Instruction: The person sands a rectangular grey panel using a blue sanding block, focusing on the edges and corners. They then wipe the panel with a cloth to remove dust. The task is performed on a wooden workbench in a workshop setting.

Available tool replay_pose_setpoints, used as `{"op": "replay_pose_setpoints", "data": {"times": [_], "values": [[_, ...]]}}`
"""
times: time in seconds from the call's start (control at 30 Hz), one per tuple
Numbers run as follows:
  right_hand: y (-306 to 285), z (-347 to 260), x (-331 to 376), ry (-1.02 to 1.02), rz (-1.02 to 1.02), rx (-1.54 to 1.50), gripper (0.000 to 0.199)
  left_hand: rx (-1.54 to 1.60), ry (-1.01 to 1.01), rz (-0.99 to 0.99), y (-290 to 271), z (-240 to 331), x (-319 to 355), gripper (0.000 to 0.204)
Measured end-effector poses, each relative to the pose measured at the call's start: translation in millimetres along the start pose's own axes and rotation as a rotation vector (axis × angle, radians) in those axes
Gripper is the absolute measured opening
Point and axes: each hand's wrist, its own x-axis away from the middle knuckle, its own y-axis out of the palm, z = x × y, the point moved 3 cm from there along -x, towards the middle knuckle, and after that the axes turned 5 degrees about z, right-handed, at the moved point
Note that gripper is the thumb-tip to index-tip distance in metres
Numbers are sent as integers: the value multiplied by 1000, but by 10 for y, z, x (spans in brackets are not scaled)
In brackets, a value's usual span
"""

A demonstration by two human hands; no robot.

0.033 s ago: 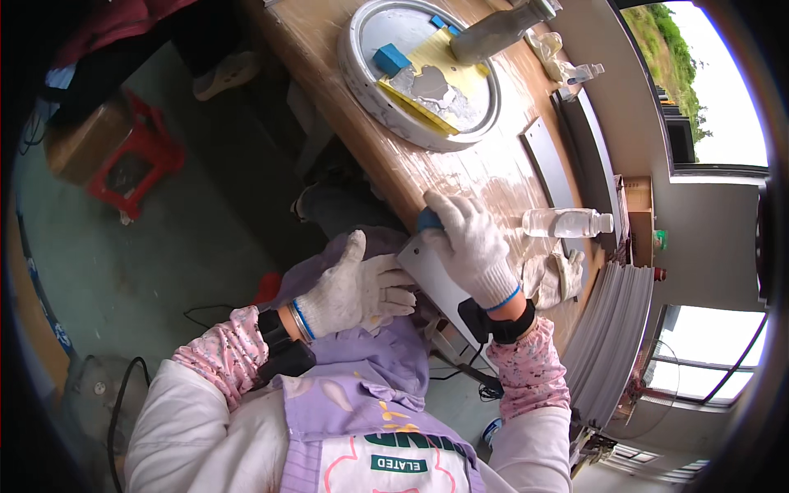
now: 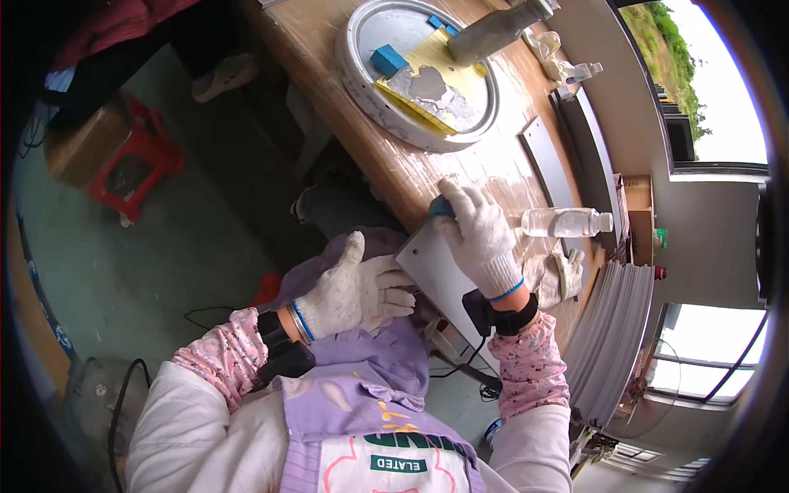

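A flat grey panel (image 2: 440,275) with a small hole near its corner lies along the table's near edge, partly hidden by my right hand. In a white knit glove, my right hand (image 2: 477,238) is closed around a small blue sponge block (image 2: 441,207) at the panel's far edge. Most of the sponge is covered by the fingers. My left hand (image 2: 353,287), also gloved, is open with the thumb raised and its fingertips against the panel's left end.
A round grey lid (image 2: 353,78) holds a smeared yellow sheet (image 2: 419,115), another blue block (image 2: 389,60) and a grey-coated bottle (image 2: 501,33). To the right stand a clear bottle (image 2: 563,222), spare gloves (image 2: 555,275) and stacked panels (image 2: 604,337). A red stool (image 2: 136,168) is at left.
My right hand has slid a little to the right with the blue sponge block, baring more of the panel's corner. My left hand has stayed in place.
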Motion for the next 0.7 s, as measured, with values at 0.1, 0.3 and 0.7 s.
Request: {"op": "replay_pose_setpoints", "data": {"times": [0.1, 0.3, 0.7], "values": [[-71, 533, 45, 246, 197, -35, 42, 46, -24, -85, -11, -1, -17, 88], [-130, 683, 146, 513, 116, -336, 42, -70, -37, 30, -121, -131, -68, 56], [-193, 688, 381, 462, -78, -252, 43, -67, 90, -12, -21, -114, -109, 43]]}}
